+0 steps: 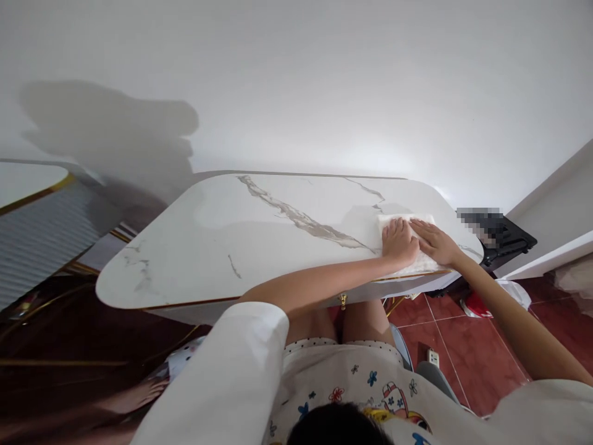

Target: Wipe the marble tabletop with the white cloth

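Note:
A folded white textured cloth lies on the right part of a marble-patterned tabletop, close to its front edge. My left hand presses down on the cloth with its fingers bent and close together. Beside it, my right hand rests flat on the same cloth, fingers stretched out to the left. The two hands nearly touch. Beneath them, the middle of the cloth is hidden.
Behind the table rises a white wall. Another white-topped cabinet with ribbed sides stands at left. A black object is past the table's right end. A power socket lies on the red tiled floor. Someone's bare foot shows at lower left.

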Action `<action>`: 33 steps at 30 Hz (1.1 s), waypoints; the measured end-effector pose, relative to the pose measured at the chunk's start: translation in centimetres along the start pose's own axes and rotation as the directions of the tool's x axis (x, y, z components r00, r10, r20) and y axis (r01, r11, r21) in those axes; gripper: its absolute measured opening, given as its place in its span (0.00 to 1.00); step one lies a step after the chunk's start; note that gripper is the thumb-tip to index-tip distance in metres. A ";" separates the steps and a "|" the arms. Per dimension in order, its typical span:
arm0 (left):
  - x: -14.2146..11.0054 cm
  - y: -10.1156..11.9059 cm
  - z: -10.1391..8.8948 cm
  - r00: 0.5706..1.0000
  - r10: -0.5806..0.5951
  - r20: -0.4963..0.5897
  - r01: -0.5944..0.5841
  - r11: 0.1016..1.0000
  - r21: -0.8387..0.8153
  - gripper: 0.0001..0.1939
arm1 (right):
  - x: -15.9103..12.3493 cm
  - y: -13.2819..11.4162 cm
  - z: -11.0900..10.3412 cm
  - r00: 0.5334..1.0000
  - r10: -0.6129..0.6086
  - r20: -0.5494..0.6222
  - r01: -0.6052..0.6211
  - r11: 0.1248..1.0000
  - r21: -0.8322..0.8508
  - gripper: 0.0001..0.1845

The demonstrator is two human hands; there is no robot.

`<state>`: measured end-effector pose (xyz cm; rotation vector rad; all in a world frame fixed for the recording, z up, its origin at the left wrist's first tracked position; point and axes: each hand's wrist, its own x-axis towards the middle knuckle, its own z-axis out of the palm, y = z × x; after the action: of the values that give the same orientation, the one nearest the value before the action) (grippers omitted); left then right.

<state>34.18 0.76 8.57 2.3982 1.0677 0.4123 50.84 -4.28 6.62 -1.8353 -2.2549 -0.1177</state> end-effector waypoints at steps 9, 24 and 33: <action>9.6 -2.1 0.4 0.996 0.051 -0.074 -0.044 0.994 0.101 0.28 | 7.9 6.2 1.6 0.999 0.049 -0.006 -0.050 0.997 -0.051 0.31; 20.5 -8.7 -2.3 0.982 0.076 -0.171 -0.037 0.975 0.220 0.25 | 21.0 10.3 4.5 0.991 0.134 -0.001 -0.134 0.991 0.010 0.32; 23.6 -6.5 -1.1 0.982 0.117 -0.150 -0.080 0.969 0.232 0.25 | 20.7 13.7 3.7 0.976 0.216 0.040 -0.213 0.975 -0.058 0.33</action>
<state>45.03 22.76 7.82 2.6648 1.1209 0.5563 59.83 19.15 6.60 -2.1167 -2.0838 -0.1002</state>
